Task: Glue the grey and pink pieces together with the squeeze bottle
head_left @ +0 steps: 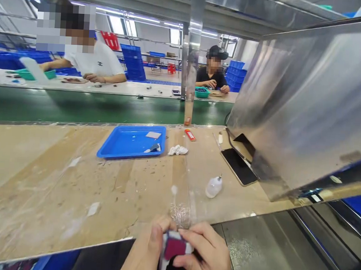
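Note:
A small piece with a dark red face and pale edges [175, 247] is held between my two hands at the front edge of the table; its kind does not show clearly. My left hand [150, 246] is closed on its left side, thumb along the edge. From the right, my right hand [206, 249] pinches it with thumb and fingers. Beyond my hands, a small clear bottle with a metal needle tip [214, 187] lies on the table. A blue tray [124, 142] farther back holds a few small flat pieces.
A crumpled white tissue [178, 150] and a red lighter [190, 135] lie right of the tray. A phone [239, 167] rests beside a large metal housing [309, 105]. Behind a post [191, 71] runs a green conveyor belt [109, 109], with two people seated across it.

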Available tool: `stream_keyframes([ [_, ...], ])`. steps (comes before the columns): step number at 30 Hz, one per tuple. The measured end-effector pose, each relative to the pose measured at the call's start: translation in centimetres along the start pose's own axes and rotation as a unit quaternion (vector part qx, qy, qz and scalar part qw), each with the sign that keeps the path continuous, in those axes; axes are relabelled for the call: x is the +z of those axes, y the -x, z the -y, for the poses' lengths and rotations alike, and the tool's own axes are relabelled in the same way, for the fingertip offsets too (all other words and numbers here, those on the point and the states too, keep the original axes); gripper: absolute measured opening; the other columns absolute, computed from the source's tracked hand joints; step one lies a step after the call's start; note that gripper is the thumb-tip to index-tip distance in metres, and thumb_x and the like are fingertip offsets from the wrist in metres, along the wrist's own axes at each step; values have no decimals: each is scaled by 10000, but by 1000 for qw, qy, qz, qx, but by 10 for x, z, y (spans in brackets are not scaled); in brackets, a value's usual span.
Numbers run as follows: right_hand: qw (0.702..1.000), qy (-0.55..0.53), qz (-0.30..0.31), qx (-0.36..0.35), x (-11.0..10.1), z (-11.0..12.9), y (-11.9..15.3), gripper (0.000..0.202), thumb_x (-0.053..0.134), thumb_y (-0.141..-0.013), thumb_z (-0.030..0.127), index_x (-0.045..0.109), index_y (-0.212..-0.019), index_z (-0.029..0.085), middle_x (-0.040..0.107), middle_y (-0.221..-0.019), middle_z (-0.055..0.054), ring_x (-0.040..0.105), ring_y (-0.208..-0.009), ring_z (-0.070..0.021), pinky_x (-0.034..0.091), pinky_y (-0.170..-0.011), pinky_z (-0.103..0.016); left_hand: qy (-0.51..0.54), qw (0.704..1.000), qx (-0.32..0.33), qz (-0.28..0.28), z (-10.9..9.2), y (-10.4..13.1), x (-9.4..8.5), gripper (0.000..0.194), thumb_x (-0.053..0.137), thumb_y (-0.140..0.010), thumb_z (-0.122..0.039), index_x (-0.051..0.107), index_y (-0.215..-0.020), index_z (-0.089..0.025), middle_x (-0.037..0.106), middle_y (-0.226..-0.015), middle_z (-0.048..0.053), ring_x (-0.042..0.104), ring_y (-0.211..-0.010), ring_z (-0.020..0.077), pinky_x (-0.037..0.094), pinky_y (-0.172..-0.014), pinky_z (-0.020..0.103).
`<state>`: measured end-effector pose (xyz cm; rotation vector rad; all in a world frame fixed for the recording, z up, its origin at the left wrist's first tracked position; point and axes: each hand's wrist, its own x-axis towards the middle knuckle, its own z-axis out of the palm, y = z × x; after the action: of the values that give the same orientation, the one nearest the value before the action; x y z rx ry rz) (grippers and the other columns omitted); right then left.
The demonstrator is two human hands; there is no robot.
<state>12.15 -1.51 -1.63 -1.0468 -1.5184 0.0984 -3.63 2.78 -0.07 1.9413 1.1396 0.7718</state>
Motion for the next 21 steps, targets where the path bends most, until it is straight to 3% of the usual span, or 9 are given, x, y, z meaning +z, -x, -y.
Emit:
stream_keyframes([
  [2, 991, -50, 11, 127, 3, -4, 4, 399, 587, -962, 550, 760, -969, 190, 673, -669, -43, 639, -544, -138, 509, -503, -201, -18, 999, 22, -38, -4, -20, -4, 742, -16, -1004, -660, 487, -685, -217, 530, -679, 24, 528, -650, 197, 448, -619, 328],
  [5, 920, -166, 16, 354, 5, -7, 9, 438, 610, -938, 578, 745, -834, 175, 571, -534, 3, 544, -441, -106, 439, -440, -190, -30, 997, 44, -64, -3, -41, 3, 606, 132, -1052, -588, 492, -732, -220, 532, -730, 30, 511, -722, 217, 451, -704, 351],
  [8, 867, -209, -32, 451, 5, -8, 7, 507, 672, -862, 626, 663, -681, 153, 513, -488, 15, 476, -415, -84, 379, -420, -186, -28, 996, 68, -53, 4, -55, 19, 488, 232, -1071, -484, 564, -829, -219, 578, -836, 53, 531, -831, 244, 469, -773, 390],
  [11, 858, -189, -52, 475, 1, -10, 0, 567, 661, -849, 655, 577, -590, 157, 483, -463, 18, 439, -415, -73, 342, -436, -189, -16, 995, 94, -40, 9, -61, 27, 349, 320, -1068, -405, 621, -1045, -229, 636, -1056, 81, 554, -1072, 269, 480, -938, 450],
  [13, 857, -170, -46, 484, -2, -12, -3, 585, 641, -855, 668, 559, -577, 160, 464, -451, 22, 419, -413, -73, 326, -444, -197, -12, 993, 108, -49, 11, -59, 24, 294, 366, -1064, -367, 611, -1179, -253, 636, -1216, 76, 494, -1275, 273, 387, -1116, 510],
  [15, 857, -155, -34, 490, -4, -14, -1, 582, 617, -871, 666, 553, -583, 164, 452, -447, 26, 405, -410, -76, 317, -442, -205, -9, 990, 124, -68, 11, -53, 17, 266, 425, -1055, -346, 596, -1251, -289, 627, -1299, 50, 467, -1352, 256, 339, -1184, 505],
  [18, 884, -107, -3, 456, -4, -17, 3, 592, 580, -924, 614, 488, -537, 176, 434, -440, 28, 397, -419, -81, 320, -458, -219, -4, 984, 159, -75, 7, -39, 11, 264, 590, -999, -346, 614, -1260, -317, 664, -1263, 26, 596, -1233, 220, 506, -1065, 359],
  [21, 944, -39, 43, 326, -4, -17, 2, 595, 498, -1006, 522, 472, -522, 178, 464, -448, 18, 455, -443, -91, 368, -481, -215, 8, 981, 168, -96, 4, -27, 13, 226, 669, -957, -282, 676, -1182, -307, 724, -1109, 12, 701, -1027, 180, 590, -880, 237],
])
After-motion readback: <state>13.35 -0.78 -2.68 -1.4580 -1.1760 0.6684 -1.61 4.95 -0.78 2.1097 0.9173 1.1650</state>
